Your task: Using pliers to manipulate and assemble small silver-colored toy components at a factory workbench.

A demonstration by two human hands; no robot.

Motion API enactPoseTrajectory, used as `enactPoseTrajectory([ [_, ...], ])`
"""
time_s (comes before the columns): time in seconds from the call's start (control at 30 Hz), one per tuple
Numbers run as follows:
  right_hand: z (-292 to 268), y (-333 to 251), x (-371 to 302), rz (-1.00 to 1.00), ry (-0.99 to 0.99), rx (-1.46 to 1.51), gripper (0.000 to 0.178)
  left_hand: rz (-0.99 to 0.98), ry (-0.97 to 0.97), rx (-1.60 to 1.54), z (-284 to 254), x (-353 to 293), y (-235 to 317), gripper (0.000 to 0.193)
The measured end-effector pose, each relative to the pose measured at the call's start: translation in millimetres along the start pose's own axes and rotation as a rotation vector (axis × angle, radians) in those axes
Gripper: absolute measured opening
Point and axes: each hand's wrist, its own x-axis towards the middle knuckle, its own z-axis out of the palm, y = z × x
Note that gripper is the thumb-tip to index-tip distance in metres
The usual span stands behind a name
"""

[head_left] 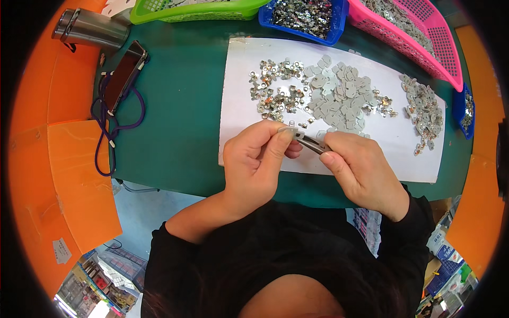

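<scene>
Between thumb and fingers, my left hand pinches a small grey flat piece. My right hand is wrapped round a pair of pliers, whose jaws meet the piece at its right end. Just beyond my hands, on a white board, lies a heap of grey flat pieces. To its left are loose small shiny metal parts, and a few more lie at its right. Another pile of grey pieces with metal on them is at the board's right side.
Along the far edge stand a green basket, a blue bin and a pink basket, all holding small parts. A small blue tray sits at the right. A steel flask and a phone with a purple cord are at the left.
</scene>
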Motion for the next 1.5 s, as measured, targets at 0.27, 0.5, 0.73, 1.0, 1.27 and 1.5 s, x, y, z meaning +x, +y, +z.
enactPoseTrajectory([
  [0.27,0,-5,0,0.049,-0.014,0.053,0.024,0.007,0.004,-0.141,0,0,-1,0.013],
  [0.5,4,-7,-1,0.05,0.04,0.067,0.021,0.008,0.007,-0.253,5,-3,-2,0.014],
  [0.73,4,8,-12,-0.046,0.21,-0.092,0.015,-0.104,-0.06,-0.145,9,6,10,0.015],
  [1.0,-58,63,-92,0.439,0.73,-0.523,0.025,0.078,-0.086,0.289,-8,20,8,0.006],
  [1.27,-47,69,-75,0.263,0.844,-0.461,0.015,0.213,-0.089,0.425,5,27,11,0.016],
  [1.5,-18,53,-26,0.092,0.667,-0.416,0.023,-0.574,-0.19,-0.435,-5,31,16,0.041],
])
